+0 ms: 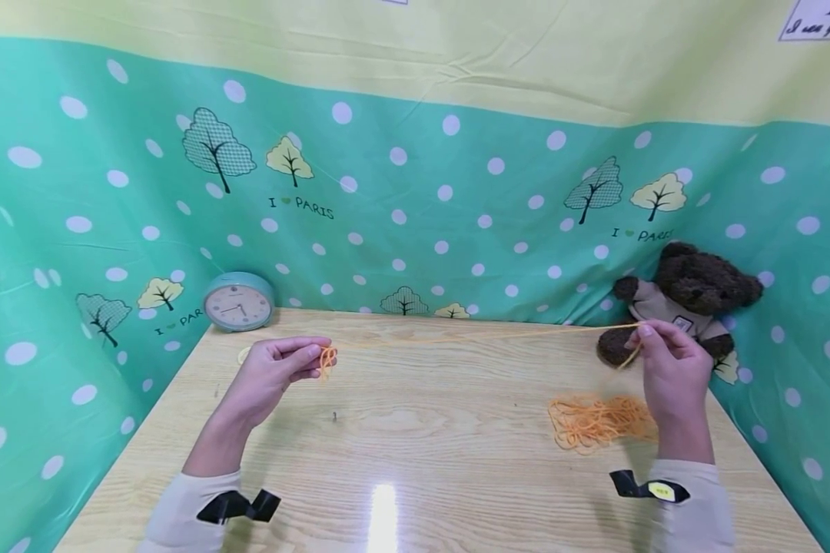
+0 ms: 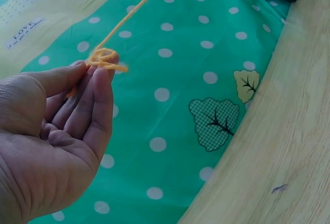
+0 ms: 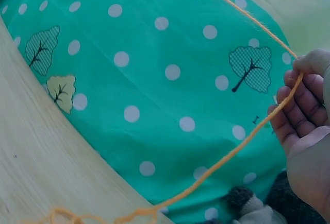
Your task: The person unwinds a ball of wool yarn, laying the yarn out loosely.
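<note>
Orange yarn (image 1: 484, 336) runs nearly straight across the table between my two hands. My left hand (image 1: 283, 369) pinches a small looped bundle of yarn (image 2: 103, 58) between thumb and fingertips, with short loops hanging below. On the right, my right hand (image 1: 678, 369) pinches the strand between thumb and forefinger. From there the yarn drops past the other fingers, as the right wrist view shows (image 3: 216, 167). A loose orange yarn pile (image 1: 598, 422) lies on the table beside my right forearm.
A round green clock (image 1: 239, 301) stands at the back left. At the back right sits a dark brown teddy bear (image 1: 705, 284) behind my right hand. A green dotted curtain (image 1: 415, 230) surrounds the wooden table (image 1: 443, 461). A tiny dark speck marks the tabletop near my left hand.
</note>
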`<state>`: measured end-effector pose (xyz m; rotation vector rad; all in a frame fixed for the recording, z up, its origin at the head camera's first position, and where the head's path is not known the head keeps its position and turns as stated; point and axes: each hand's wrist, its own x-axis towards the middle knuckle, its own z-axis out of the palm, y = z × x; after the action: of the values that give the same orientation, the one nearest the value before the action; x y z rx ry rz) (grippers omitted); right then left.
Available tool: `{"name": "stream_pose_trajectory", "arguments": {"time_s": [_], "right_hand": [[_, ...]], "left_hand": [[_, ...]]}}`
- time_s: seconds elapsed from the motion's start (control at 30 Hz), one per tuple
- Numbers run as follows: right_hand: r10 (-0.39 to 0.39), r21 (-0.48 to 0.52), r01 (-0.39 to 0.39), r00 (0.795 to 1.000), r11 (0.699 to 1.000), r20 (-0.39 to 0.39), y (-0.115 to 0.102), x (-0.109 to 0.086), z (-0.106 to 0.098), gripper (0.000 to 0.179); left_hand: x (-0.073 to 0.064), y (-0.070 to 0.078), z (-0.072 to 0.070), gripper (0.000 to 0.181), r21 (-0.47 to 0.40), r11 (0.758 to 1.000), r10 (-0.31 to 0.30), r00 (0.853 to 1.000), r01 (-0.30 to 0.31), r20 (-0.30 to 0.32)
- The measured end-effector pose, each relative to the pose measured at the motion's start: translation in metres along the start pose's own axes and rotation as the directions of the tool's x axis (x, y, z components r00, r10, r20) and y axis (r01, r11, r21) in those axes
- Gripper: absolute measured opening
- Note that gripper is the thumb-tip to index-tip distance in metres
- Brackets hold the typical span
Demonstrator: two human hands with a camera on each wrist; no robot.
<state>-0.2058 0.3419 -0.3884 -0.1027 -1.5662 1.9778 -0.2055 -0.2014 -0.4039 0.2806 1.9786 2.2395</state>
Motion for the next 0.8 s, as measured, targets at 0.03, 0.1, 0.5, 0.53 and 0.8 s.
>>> {"name": "stream_pose_trajectory", "arguments": {"time_s": [0.03, 0.1, 0.5, 0.53, 0.8], "right_hand": [[0.001, -0.027, -0.002, 1.0, 1.0, -0.003, -0.001, 0.0, -0.003, 0.017], [0.011, -0.062, -0.012, 1.0, 0.998, -0.017, -0.001, 0.001, -0.008, 0.017], [0.068, -0.067, -0.073, 0.995, 0.995, -0.071, -0.001, 0.01, -0.045, 0.017], [0.065, -0.069, -0.07, 0.995, 0.995, -0.078, 0.0, 0.01, -0.047, 0.016], [0.085, -0.081, -0.097, 0.985, 0.992, -0.149, 0.006, 0.016, -0.073, 0.005]], "left_hand": [[0.0, 0.0, 0.0, 0.016, 0.006, 1.0, -0.004, 1.0, 0.004, -0.007], [0.0, 0.001, -0.001, 0.016, 0.021, 1.0, -0.009, 1.0, 0.01, -0.023], [-0.001, 0.001, -0.004, 0.018, 0.041, 0.999, -0.008, 0.998, 0.01, -0.057], [-0.001, 0.001, -0.004, 0.018, 0.047, 0.999, -0.006, 0.998, 0.009, -0.062], [-0.001, 0.003, -0.006, 0.022, 0.025, 0.999, 0.025, 0.998, -0.024, -0.065]]}}
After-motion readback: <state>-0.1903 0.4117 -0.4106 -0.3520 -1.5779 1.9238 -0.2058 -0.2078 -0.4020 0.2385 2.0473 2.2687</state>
